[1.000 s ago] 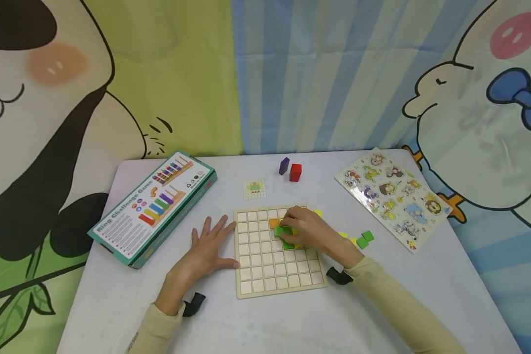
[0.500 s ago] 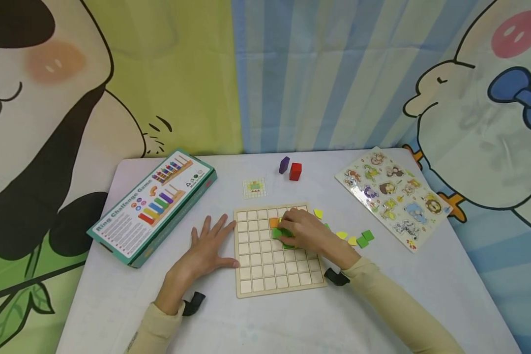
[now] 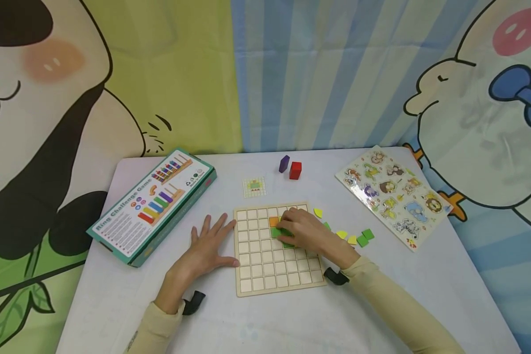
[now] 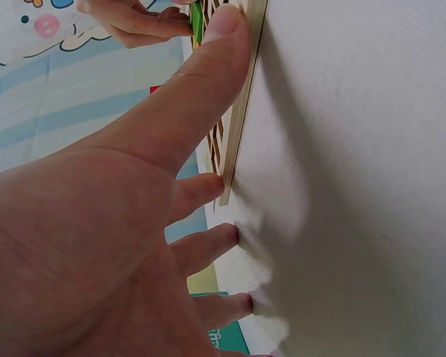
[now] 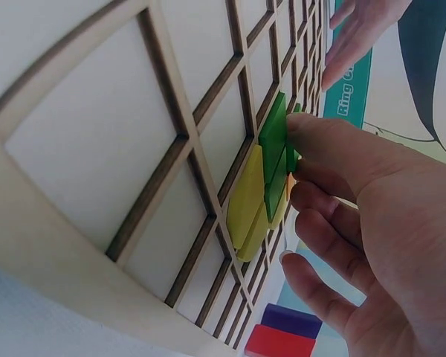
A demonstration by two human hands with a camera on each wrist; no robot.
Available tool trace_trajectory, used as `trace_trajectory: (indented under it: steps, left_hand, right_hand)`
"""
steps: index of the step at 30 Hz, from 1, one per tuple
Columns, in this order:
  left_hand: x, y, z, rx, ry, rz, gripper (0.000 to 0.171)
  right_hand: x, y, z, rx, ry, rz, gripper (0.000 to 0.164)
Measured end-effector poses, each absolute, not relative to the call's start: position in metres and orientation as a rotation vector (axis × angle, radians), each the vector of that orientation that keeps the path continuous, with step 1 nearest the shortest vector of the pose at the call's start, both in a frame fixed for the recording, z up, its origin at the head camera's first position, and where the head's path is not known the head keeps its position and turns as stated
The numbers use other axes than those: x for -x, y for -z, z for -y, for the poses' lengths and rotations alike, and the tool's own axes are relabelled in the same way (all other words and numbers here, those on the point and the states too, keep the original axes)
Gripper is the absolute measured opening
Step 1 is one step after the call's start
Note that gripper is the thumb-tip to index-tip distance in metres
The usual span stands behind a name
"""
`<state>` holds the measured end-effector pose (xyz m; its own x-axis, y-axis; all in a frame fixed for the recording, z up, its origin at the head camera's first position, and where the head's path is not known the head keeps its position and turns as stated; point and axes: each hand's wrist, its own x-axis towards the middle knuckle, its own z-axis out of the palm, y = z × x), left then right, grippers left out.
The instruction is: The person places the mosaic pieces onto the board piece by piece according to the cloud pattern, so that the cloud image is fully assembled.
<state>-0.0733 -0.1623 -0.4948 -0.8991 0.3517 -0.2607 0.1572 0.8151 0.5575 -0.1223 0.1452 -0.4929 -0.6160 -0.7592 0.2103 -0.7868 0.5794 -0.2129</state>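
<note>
A wooden grid board (image 3: 262,271) lies on the white table, with green tiles (image 5: 273,141), yellow tiles (image 5: 247,204) and an orange tile (image 3: 274,221) in its upper right part. Over these tiles, my right hand (image 3: 309,229) pinches a green tile (image 3: 275,233) at the grid between thumb and curled fingers; the hand hides part of the tiles in the head view. My left hand (image 3: 209,248) spreads its fingers at the board's left edge. In the left wrist view, its thumb (image 4: 208,85) presses on the board's rim.
Loose yellow tiles (image 3: 341,235) and green tiles (image 3: 365,237) lie right of the board. Behind it are a small pattern card (image 3: 254,187), a purple block (image 3: 284,164) and a red block (image 3: 295,170). A game box (image 3: 152,206) stands left, an animal picture board (image 3: 394,196) right.
My right hand has brought the green tile slightly left and down onto the grid, below the orange tile. The left hand has stayed at the board's edge.
</note>
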Motion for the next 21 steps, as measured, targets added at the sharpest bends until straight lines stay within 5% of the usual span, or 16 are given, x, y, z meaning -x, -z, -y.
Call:
trace_trajectory:
  steps: [21]
  left_hand:
    - [0.074,0.499,0.163,-0.390,-0.764,-2.652,0.112]
  right_hand:
    - [0.129,0.470,-0.179,-1.109,-0.536,2.801,0.027]
